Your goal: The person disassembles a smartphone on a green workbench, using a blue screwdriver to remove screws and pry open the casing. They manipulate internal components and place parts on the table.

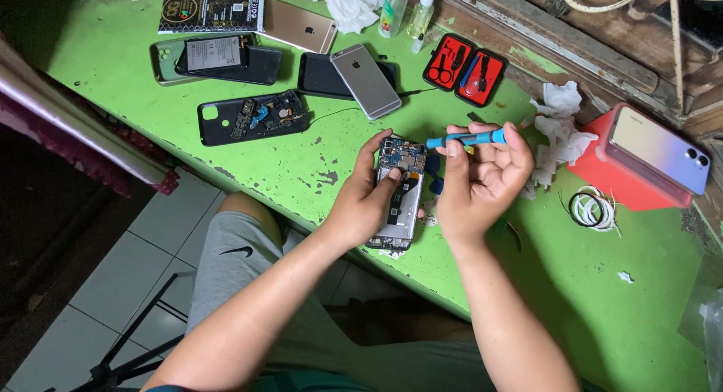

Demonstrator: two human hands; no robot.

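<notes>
Tiles (113, 286) covered the floor on the far left, pale grey, with a black tripod leg (143, 332) slanting across them. Up above, the green table (301, 166) ran away to the right, its paint chipped and scratched down to dark patches near the front edge. Back left on it lay a black box (212, 12), a gold phone (299, 24) face down, and a battery (214, 53) resting on a dark phone case. Just below those sat a gutted black phone shell (252, 118), its parts showing. And further along, a silver phone (366, 81) lay crosswise over a black one!

Now the centre: the left hand (365, 204) was wrapped around an opened phone (399, 192), fingers curled behind it, thumb pressed on its face, holding it just over the table's front edge. Right beside it, the right hand (478, 177) pinched a blue screwdriver (467, 139) between thumb and fingertips, the tool lying level above the phone's top end.

Behind them stood a red tool case (465, 68), open. Crumpled white tissue (561, 132) followed, then a red box (629, 173) with a lilac phone (661, 149) on top, a coiled white cable (593, 209) below it, and rough wooden boards (587, 38) along the back.
</notes>
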